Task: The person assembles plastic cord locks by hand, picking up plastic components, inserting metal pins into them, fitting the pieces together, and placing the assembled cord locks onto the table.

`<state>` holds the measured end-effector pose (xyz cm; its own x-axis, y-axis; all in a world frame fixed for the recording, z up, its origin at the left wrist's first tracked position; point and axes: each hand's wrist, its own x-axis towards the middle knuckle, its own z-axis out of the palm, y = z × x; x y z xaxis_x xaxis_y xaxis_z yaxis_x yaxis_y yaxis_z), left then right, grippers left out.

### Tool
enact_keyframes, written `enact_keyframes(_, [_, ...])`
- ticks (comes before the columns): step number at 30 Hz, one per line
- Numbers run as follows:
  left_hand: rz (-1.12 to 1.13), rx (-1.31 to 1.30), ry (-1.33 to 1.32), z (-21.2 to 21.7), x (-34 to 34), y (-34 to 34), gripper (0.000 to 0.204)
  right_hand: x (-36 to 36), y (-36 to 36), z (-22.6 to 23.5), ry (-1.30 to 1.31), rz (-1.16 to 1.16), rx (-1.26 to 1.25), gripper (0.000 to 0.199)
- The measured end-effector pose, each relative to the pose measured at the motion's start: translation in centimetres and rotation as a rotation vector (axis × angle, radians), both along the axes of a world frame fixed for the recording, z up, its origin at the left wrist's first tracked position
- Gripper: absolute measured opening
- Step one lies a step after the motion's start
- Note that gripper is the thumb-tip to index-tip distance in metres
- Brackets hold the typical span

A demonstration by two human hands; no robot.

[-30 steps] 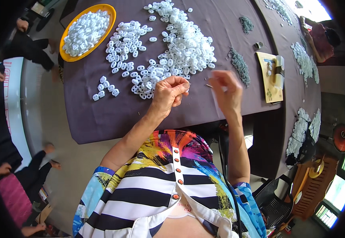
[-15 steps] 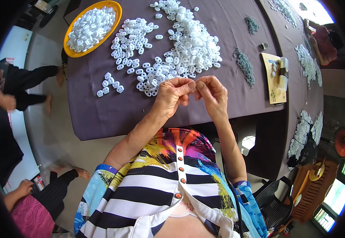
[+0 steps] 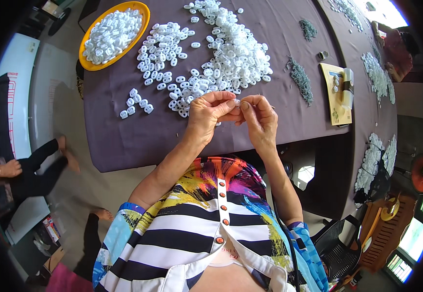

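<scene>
My left hand (image 3: 207, 116) is closed in a pinch around a small white plastic piece (image 3: 237, 102), which shows only in part between the fingertips. Right against it, my right hand (image 3: 260, 118) is closed too, thumb on forefinger. A tiny thin sliver shows beside its fingers, but what they grip is too small to name. Just beyond both hands spreads a large heap of white oval plastic pieces with two holes (image 3: 240, 58). A smaller heap of such pieces (image 3: 163, 46) lies to its left, and several sit in a little group (image 3: 137, 100) nearer me.
An orange-rimmed tray (image 3: 82, 62) full of white pieces stands far left on the dark tablecloth (image 3: 119, 138). Rightward lie small grey-green piles (image 3: 300, 80), a yellow card (image 3: 335, 109) with a clear tube, and more white heaps (image 3: 369, 160). Other people are at the left and far right.
The fingertips of both hands have shifted slightly, and the white piece between them now shows more. At the left, the people have moved about on the floor.
</scene>
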<state>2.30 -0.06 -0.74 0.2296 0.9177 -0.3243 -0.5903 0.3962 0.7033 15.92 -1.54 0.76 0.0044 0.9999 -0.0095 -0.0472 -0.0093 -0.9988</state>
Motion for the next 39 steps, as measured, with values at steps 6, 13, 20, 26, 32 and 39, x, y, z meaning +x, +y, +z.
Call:
enact_keyframes(6, [-0.009, 0.148, 0.191, 0.6, 0.2, -0.4, 0.015, 0.7, 0.6, 0.3, -0.072, 0.069, 0.045, 0.006])
enact_keyframes(13, [0.021, 0.283, 0.328, 0.7, 0.3, -0.5, 0.014, 1.1, 0.7, 0.5, -0.087, 0.183, -0.011, 0.006])
enact_keyframes(20, [-0.004, 0.309, 0.391, 0.7, 0.1, -0.6, 0.014, 1.4, 0.8, 0.4, -0.049, 0.229, -0.042, 0.007])
enact_keyframes(26, [-0.065, 0.32, 0.451, 0.2, -0.3, -0.7, 0.017, 1.6, 1.0, 1.1, -0.121, 0.311, -0.046, 0.008])
enact_keyframes(32, [-0.074, 0.293, 0.423, 0.2, -0.2, -0.8, 0.012, 1.9, 1.6, 1.6, -0.386, 0.409, 0.033, 0.008])
enact_keyframes(39, [0.0, 0.266, 0.47, -0.9, 0.1, -1.4, 0.011, 1.2, 1.0, -0.1, -0.302, 0.396, -0.015, 0.007])
